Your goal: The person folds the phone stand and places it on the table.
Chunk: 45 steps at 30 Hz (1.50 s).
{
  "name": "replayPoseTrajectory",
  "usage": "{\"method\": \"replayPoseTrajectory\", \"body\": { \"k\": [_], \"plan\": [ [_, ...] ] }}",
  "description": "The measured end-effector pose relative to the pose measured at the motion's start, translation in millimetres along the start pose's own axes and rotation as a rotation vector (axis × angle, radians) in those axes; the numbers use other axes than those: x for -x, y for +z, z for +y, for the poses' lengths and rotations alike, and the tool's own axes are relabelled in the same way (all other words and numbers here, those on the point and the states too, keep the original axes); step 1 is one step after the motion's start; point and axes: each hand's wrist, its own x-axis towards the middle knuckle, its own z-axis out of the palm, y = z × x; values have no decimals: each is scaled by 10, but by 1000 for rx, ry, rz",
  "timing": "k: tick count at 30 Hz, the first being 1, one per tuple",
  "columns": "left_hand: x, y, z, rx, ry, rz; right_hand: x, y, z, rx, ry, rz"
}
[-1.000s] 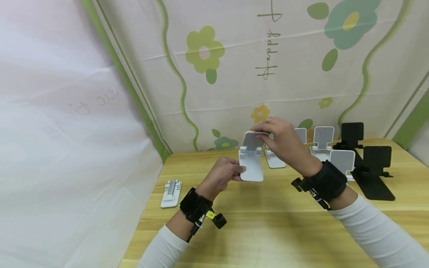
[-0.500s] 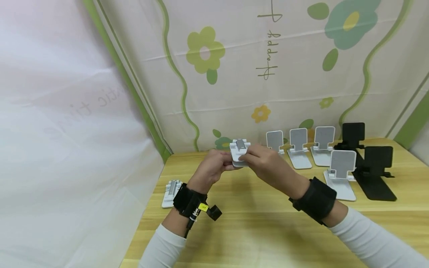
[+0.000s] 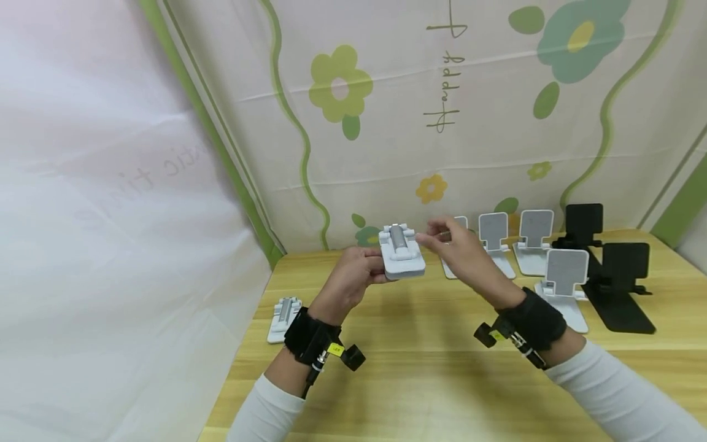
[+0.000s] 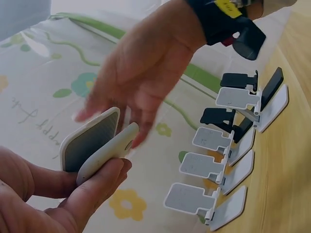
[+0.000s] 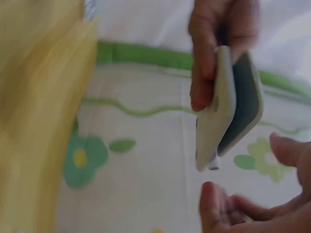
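Note:
My left hand [image 3: 350, 279] grips a white phone stand [image 3: 402, 261] by its left side, above the table. The stand is folded, with its grey hinge arm facing up. In the left wrist view, a narrow gap shows between its base and its grey-padded panel [image 4: 92, 138]. To the right of the stand is my right hand [image 3: 461, 252], with bent fingers and nothing in them. A gap separates that hand's fingertips from the stand in the right wrist view.
A second folded white phone stand [image 3: 283, 319] lies on the table [image 3: 431, 380] at the left, partly behind the left wrist. Several unfolded white stands [image 3: 566, 273] and two black stands [image 3: 624, 264] stand at the right. A patterned cloth [image 3: 386, 153] hangs behind.
A second ago the stand was unfolded, with my right hand on its panel. Its panel has since folded down onto the base. My right hand has let go and moved right.

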Motion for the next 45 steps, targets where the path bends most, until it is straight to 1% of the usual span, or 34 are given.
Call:
{"method": "replayPoseTrajectory", "body": {
  "k": [1, 3, 5, 8, 13, 15, 18, 21, 25, 29, 32, 34, 36, 37, 38, 39, 42, 45],
  "plan": [
    [12, 12, 4, -16, 2, -2, -9, -26, 6, -73, 74, -46],
    [32, 39, 7, -39, 8, -13, -29, -55, 31, -201, 175, -137],
    [40, 60, 3, -64, 12, -22, -45, -63, 60, -297, 227, -194],
    [49, 82, -1, -78, 18, -36, -50, -71, 95, -362, 275, -218],
    [42, 63, 0, -69, 18, -91, -38, -91, 112, -391, 292, -223],
    [34, 40, -3, -46, 14, -121, -37, -85, 120, -393, 287, -227],
    [37, 15, 8, 2, 2, -140, -39, -68, 136, -403, 284, -229],
    [41, 15, 27, 23, -10, -130, -35, -52, 147, -416, 275, -238],
    [39, 35, 52, -39, -29, -99, -24, -47, 157, -428, 273, -237],
    [24, 49, 47, -110, -58, -67, -17, -42, 172, -426, 280, -231],
    [18, 55, 27, -143, -59, -59, -15, -37, 180, -419, 286, -229],
    [14, 60, 12, -148, -59, -51, -13, -34, 181, -414, 291, -227],
    [9, 76, -4, -162, -48, -39, -8, -34, 189, -415, 298, -224],
    [4, 89, -11, -179, -37, -25, -5, -33, 193, -415, 297, -225],
    [4, 109, -13, -218, -19, -8, -3, -32, 201, -418, 299, -223],
    [6, 132, -12, -277, 1, 11, -2, -27, 207, -421, 300, -221],
    [33, 233, 0, -516, 76, 58, -2, -5, 220, -429, 295, -202],
    [62, 339, 15, -719, 172, 77, -8, 24, 213, -435, 303, -170]
  ]
}}
